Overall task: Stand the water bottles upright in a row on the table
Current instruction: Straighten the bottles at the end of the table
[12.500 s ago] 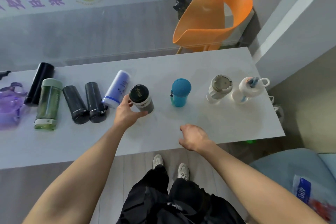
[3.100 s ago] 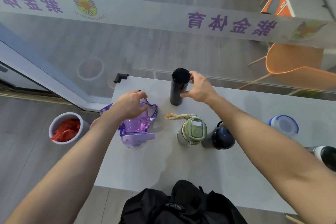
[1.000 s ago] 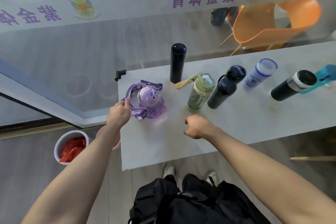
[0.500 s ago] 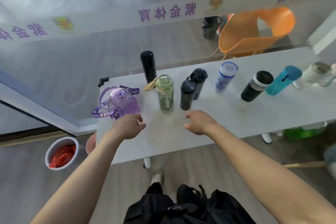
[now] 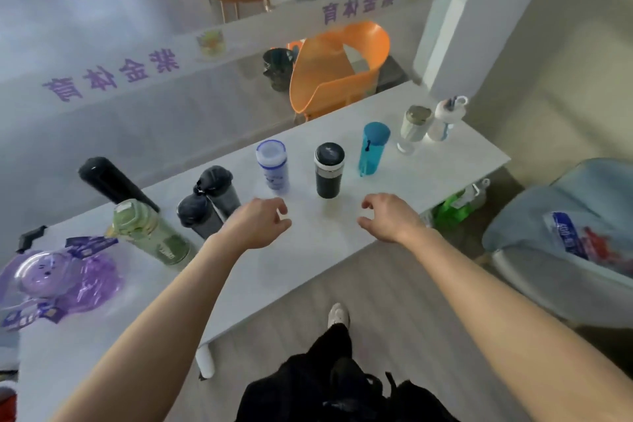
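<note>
Several bottles stand upright in a row on the white table (image 5: 308, 250): a purple bottle (image 5: 51, 281) at far left, a green one (image 5: 150, 233), a tall black flask (image 5: 113, 183) behind it, two dark bottles (image 5: 205, 205), a white-blue bottle (image 5: 272, 163), a black tumbler (image 5: 329, 169), a blue bottle (image 5: 373, 147), a grey-lidded bottle (image 5: 412, 128) and a white bottle (image 5: 447, 118). My left hand (image 5: 258, 221) hovers over the table in front of the white-blue bottle, fingers loosely curled, holding nothing. My right hand (image 5: 390, 216) hovers near the front edge, also empty.
An orange chair (image 5: 339, 68) stands behind the table beyond a glass wall. A light blue seat (image 5: 534, 250) with a plastic bag is at the right. A green bag (image 5: 455, 205) lies under the table's right end.
My left hand has let go of the purple bottle and moved right. The view has swung right, so the whole row now shows; both hands hover empty.
</note>
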The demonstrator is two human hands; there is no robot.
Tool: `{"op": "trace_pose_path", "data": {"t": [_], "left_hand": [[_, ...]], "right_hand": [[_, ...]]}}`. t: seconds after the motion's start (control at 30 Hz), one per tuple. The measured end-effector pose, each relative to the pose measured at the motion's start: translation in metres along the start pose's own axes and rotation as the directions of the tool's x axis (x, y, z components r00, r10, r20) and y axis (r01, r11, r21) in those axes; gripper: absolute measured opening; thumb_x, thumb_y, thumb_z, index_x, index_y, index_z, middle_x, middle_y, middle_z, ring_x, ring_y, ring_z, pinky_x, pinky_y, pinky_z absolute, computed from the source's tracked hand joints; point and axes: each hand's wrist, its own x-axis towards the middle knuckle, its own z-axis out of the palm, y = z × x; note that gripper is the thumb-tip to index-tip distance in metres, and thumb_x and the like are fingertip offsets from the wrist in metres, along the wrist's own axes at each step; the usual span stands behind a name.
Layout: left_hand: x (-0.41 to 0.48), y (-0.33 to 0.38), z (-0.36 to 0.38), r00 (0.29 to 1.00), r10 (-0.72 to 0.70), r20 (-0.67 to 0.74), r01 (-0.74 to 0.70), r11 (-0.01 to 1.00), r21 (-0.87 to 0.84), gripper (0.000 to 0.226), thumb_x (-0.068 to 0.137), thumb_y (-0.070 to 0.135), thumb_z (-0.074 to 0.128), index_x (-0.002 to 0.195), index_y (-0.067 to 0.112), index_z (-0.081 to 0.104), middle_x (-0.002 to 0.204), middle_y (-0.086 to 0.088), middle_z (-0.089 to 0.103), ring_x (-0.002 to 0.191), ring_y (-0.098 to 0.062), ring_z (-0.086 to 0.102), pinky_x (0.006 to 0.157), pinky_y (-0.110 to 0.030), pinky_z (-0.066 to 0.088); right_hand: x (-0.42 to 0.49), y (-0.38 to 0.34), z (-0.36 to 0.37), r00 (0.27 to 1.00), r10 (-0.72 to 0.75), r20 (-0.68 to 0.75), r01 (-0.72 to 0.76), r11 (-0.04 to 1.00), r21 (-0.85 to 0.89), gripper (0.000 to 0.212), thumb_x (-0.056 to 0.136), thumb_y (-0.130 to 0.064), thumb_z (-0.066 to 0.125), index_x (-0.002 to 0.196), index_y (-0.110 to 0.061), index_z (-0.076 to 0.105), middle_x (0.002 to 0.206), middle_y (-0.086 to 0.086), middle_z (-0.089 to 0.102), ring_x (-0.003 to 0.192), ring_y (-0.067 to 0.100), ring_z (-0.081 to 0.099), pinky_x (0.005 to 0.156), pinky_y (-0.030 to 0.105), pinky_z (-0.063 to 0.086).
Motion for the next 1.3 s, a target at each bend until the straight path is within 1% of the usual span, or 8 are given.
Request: {"op": "trace_pose_path", "data": {"t": [0.1,0.23,0.4,0.57,0.7,0.93,1.07,1.3], "left_hand": [[0.054,0.039,-0.014,0.998,0.061,-0.022,-0.061,0.998,-0.013,0.033,0.105,0.051,0.060,0.130,0.029,0.065,0.113,0.007,0.076,0.103,-0.022,0.071,0.097,-0.045,0.060],[0.137,0.093,-0.031,0.981,0.150,-0.118,-0.152,0.988,-0.001,0.026,0.104,0.050,0.061,0.121,0.031,0.066,0.110,0.003,0.075,0.092,-0.021,0.071,0.082,-0.043,0.064],[0.234,0.167,-0.049,0.968,0.226,-0.105,-0.232,0.972,-0.045,0.035,0.105,0.049,0.066,0.136,0.032,0.063,0.118,0.010,0.074,0.092,-0.012,0.070,0.084,-0.032,0.064],[0.306,0.228,-0.061,0.959,0.259,-0.116,-0.256,0.966,0.042,0.053,0.100,0.056,0.071,0.144,0.029,0.060,0.132,0.004,0.072,0.111,-0.018,0.068,0.092,-0.034,0.060],[0.345,0.256,-0.051,0.954,0.287,-0.086,-0.279,0.956,0.095,0.078,0.090,0.067,0.075,0.153,0.029,0.051,0.143,-0.001,0.065,0.125,-0.026,0.065,0.098,-0.043,0.057],[0.398,0.284,-0.021,0.984,0.177,0.008,-0.177,0.984,0.034,0.111,0.071,0.085,0.078,0.160,0.035,0.035,0.150,0.001,0.055,0.131,-0.028,0.060,0.102,-0.050,0.057],[0.414,0.298,-0.005,0.997,0.071,0.038,-0.071,0.997,-0.010,0.120,0.059,0.095,0.072,0.158,0.040,0.032,0.144,0.004,0.058,0.121,-0.028,0.065,0.097,-0.046,0.059],[0.430,0.314,0.021,0.999,-0.032,-0.035,0.030,0.998,-0.047,0.088,0.060,0.089,0.072,0.127,0.038,0.046,0.113,0.007,0.068,0.095,-0.024,0.066,0.081,-0.042,0.059]], "right_hand": [[0.032,0.041,-0.024,0.998,0.054,-0.029,-0.053,0.998,0.023,0.052,0.100,-0.048,0.067,0.143,-0.019,0.063,0.141,0.006,0.067,0.123,0.027,0.066,0.104,0.042,0.055],[0.082,0.098,-0.052,0.991,0.115,-0.067,-0.114,0.993,0.021,0.051,0.099,-0.047,0.067,0.143,-0.021,0.062,0.142,0.004,0.067,0.123,0.026,0.067,0.103,0.042,0.056],[0.129,0.164,-0.091,0.978,0.187,-0.088,-0.184,0.982,0.045,0.049,0.099,-0.044,0.069,0.141,-0.018,0.064,0.139,0.005,0.068,0.121,0.028,0.068,0.102,0.045,0.057],[0.171,0.223,-0.125,0.947,0.253,-0.198,-0.238,0.966,0.095,0.055,0.093,-0.038,0.077,0.141,-0.016,0.062,0.138,0.009,0.065,0.119,0.032,0.068,0.100,0.044,0.056],[0.204,0.257,-0.145,0.926,0.281,-0.254,-0.263,0.959,0.101,0.076,0.087,-0.038,0.082,0.151,-0.014,0.049,0.145,0.013,0.056,0.126,0.035,0.060,0.101,0.042,0.048],[0.278,0.301,-0.137,0.911,0.304,-0.280,-0.269,0.950,0.156,0.091,0.068,-0.058,0.087,0.138,-0.016,0.047,0.134,0.014,0.048,0.114,0.039,0.058,0.079,0.039,0.048],[0.315,0.321,-0.118,0.922,0.294,-0.253,-0.278,0.956,0.097,0.111,0.060,-0.079,0.083,0.143,-0.018,0.041,0.141,0.018,0.047,0.114,0.040,0.062,0.084,0.045,0.058],[0.354,0.356,-0.093,0.976,0.108,-0.189,-0.076,0.983,0.169,0.103,0.076,-0.059,0.084,0.159,-0.033,0.029,0.139,0.013,0.041,0.111,0.040,0.060,0.090,0.045,0.057]]}}
